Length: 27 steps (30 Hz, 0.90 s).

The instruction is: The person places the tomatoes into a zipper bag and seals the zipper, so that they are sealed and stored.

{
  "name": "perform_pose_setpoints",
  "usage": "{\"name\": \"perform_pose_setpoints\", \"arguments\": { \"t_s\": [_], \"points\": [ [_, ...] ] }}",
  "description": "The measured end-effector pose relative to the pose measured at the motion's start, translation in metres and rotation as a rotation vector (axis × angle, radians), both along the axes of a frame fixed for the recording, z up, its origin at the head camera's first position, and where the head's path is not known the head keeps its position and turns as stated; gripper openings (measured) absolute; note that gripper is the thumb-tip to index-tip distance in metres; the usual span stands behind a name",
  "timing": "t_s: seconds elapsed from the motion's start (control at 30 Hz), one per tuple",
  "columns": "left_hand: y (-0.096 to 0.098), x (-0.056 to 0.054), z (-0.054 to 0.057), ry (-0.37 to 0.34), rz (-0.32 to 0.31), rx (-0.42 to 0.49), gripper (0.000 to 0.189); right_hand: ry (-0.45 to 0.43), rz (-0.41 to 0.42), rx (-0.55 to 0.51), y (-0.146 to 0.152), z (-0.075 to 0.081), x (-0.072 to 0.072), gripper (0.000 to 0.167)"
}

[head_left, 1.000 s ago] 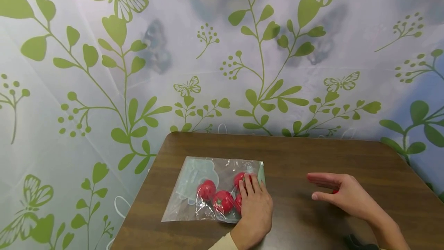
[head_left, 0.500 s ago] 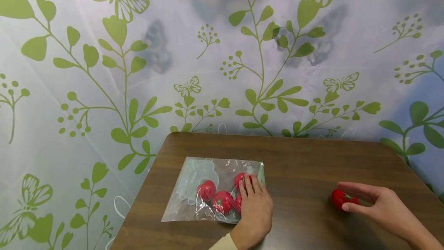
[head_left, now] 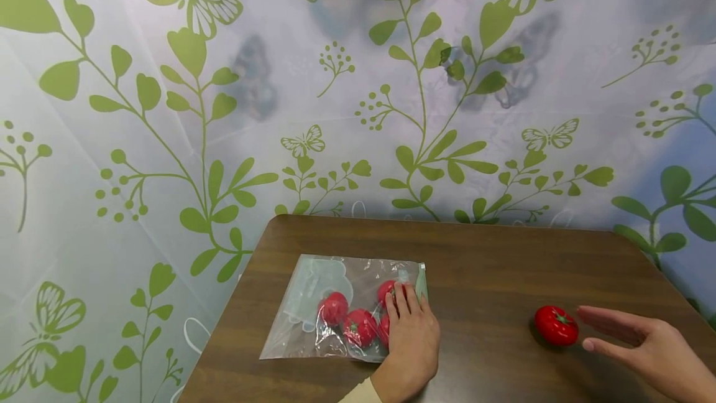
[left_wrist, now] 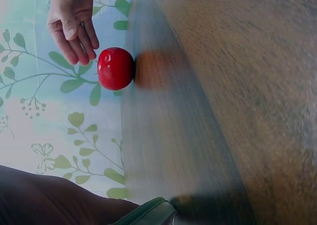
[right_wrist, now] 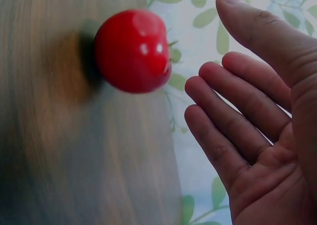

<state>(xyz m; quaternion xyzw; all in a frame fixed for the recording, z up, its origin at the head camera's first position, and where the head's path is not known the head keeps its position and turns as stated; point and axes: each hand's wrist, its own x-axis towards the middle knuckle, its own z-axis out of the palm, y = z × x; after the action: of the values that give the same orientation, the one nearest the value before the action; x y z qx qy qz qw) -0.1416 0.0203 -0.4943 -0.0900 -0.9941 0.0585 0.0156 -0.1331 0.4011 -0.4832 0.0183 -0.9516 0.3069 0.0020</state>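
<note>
A clear zip bag (head_left: 279,342) lies flat on the table with several red toy-like tomatoes (head_left: 360,327) and a pale blue-green print in it. My left hand (head_left: 411,338) rests on the bag's right end, fingers extended over the tomatoes there and partly hiding them. One loose red tomato (head_left: 556,326) with a green stem sits on the wood to the right. Just right of it hovers my right hand (head_left: 637,338), thumb and fingers apart and holding nothing. The right wrist view shows a gap between these fingers (right_wrist: 218,121) and the tomato (right_wrist: 132,51).
The brown wooden table (head_left: 475,266) has rounded far corners. Behind it hangs a pale curtain (head_left: 335,98) printed with green leaves and butterflies. The bag's green zip edge (head_left: 422,282) faces the loose tomato.
My right hand has drawn back to the right, away from the loose tomato, which it mostly hid before and which now shows whole. My left hand has stayed on the bag.
</note>
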Motion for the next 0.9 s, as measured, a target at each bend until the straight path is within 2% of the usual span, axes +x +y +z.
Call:
{"name": "perform_pose_setpoints", "arguments": {
  "t_s": [0.23, 0.57, 0.9],
  "points": [
    [0.000, -0.001, 0.001, -0.010, -0.006, -0.006, 0.084, -0.049, -0.046, -0.006, 0.011, -0.005, -0.002, 0.077],
    [0.000, -0.001, 0.000, -0.019, -0.005, -0.007, 0.078, -0.146, -0.036, -0.082, 0.018, -0.021, -0.008, 0.082],
    [0.001, 0.000, 0.000, -0.010, 0.000, -0.004, 0.069, -0.116, -0.010, -0.088, 0.013, -0.038, -0.017, 0.081]
  ]
}}
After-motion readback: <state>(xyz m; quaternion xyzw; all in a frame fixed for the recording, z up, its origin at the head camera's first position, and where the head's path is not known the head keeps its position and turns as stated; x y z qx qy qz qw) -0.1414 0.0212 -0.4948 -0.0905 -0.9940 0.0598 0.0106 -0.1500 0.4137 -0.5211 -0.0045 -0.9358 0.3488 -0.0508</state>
